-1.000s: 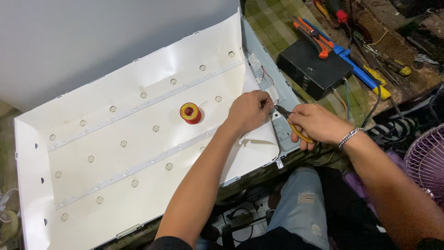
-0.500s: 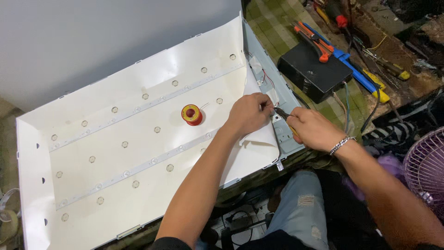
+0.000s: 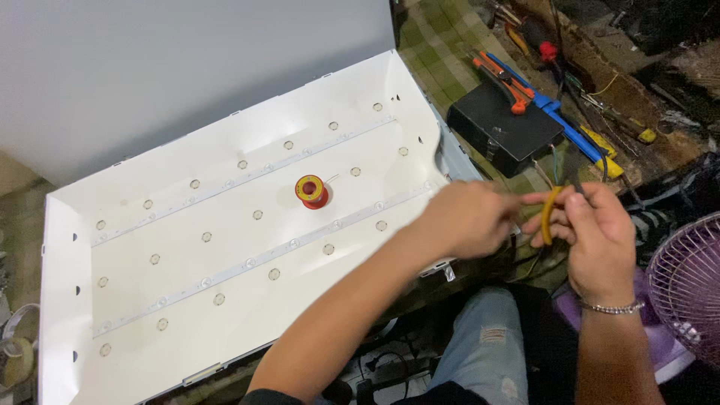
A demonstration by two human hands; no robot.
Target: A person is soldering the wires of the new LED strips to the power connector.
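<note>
My hands have come up off the corner of the white panel (image 3: 187, 300) where they were pressed half a second ago, and they now meet in the air just past its right edge, so the work has moved from the panel to the tool itself. My right hand (image 3: 596, 236) is curled around a small tool with yellow rubbery handles (image 3: 550, 215), fingers closed on it; its tip is hidden and blurred, so I cannot tell what kind of tool it is. My left hand (image 3: 465, 219) reaches across with fingers loosely bunched, fingertips touching or just beside the handles; whether it pinches anything I cannot tell. The panel is a shallow glossy tray, with two thin strips of small lenses running its length and round dimples dotted between. A red and yellow spool (image 3: 310, 190) stands upright near its middle, well apart from my hands. Beyond sits a matte black box (image 3: 502, 129), with orange-handled pliers (image 3: 501, 76) on top.
</note>
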